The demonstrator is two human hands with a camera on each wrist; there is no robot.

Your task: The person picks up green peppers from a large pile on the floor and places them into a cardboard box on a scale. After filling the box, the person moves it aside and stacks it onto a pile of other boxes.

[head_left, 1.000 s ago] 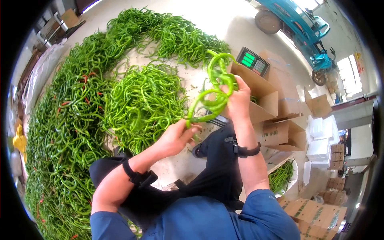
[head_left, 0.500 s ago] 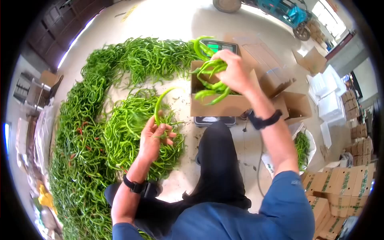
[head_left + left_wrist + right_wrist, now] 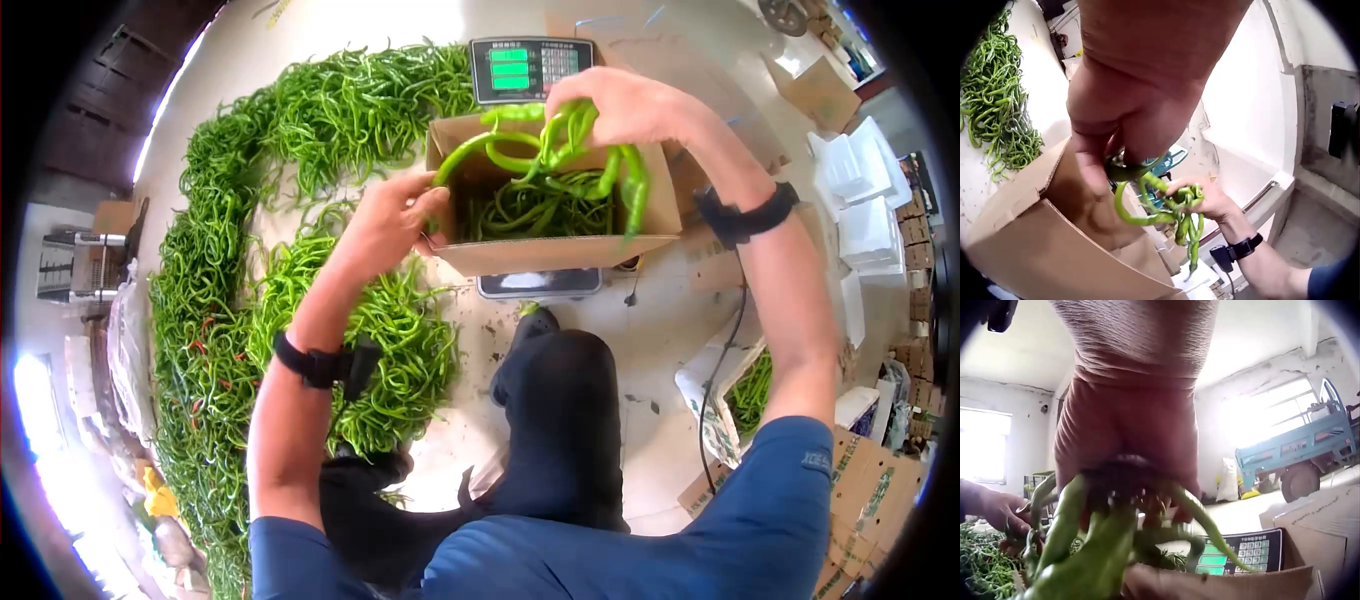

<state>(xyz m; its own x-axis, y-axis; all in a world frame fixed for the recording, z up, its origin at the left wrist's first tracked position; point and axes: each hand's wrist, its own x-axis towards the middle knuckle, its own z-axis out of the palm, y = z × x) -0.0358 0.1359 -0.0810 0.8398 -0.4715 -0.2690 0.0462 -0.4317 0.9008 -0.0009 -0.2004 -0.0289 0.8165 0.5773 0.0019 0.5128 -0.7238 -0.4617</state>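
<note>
In the head view the right hand (image 3: pixel 625 105) grips a bunch of long green peppers (image 3: pixel 570 135) above an open cardboard box (image 3: pixel 550 255). Green peppers (image 3: pixel 540 205) lie inside the box. At the box's left edge the left hand (image 3: pixel 390 225) pinches a curved pepper (image 3: pixel 460 158) by one end. In the left wrist view the left hand (image 3: pixel 1129 106) has its fingers curled round a green pepper, with the box (image 3: pixel 1054 250) below. The right wrist view shows peppers (image 3: pixel 1094 550) hanging from the right hand (image 3: pixel 1129 425).
A scale display (image 3: pixel 530 70) stands behind the box, and the scale's platform (image 3: pixel 540 284) shows under it. Pepper heaps (image 3: pixel 390 350) lie on the floor at left. A lined container with peppers (image 3: pixel 750 395), white foam boxes (image 3: pixel 868 235) and cartons (image 3: pixel 870 480) are at right.
The right hand has carried its bunch from near the heap to above the box. The left hand has moved away from the bunch, over the heap, then up to the box's left edge with a pepper.
</note>
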